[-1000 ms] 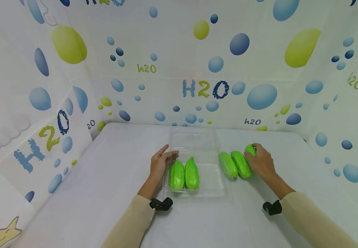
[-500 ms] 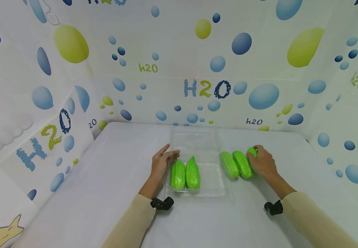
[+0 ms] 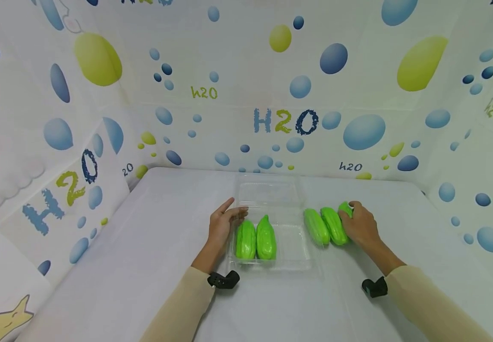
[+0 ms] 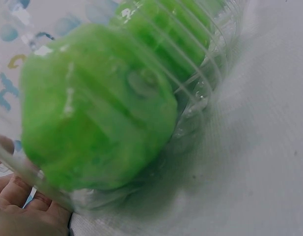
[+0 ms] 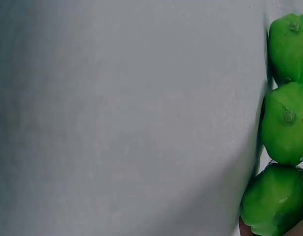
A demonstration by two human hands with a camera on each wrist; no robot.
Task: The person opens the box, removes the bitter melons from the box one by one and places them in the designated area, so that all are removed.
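A clear plastic clamshell box (image 3: pixel 289 266) lies with its lid back, two green, ridged, cucumber-like vegetables (image 3: pixel 266 240) side by side in its left part. At the box's left side my left hand (image 3: pixel 220 228) rests, fingers extended over its back left corner; the left wrist view shows the fingers (image 4: pixel 18 196) against the clear wall. To the right of the box, two more such vegetables (image 3: pixel 316 228) lie on the cloth. Beside them my right hand (image 3: pixel 363 224) grips a third vegetable (image 5: pixel 275 199), covering most of it in the head view.
The white-covered table (image 3: pixel 161 213) carries the box and vegetables. Behind it and at the sides hangs a printed curtain (image 3: pixel 225 104) with blue and green drops. The open lid (image 3: pixel 267 194) lies toward the back of the table.
The right hand and the vegetable in its grip have shifted only slightly. The left hand and the box have kept their places. The view has tilted a little.
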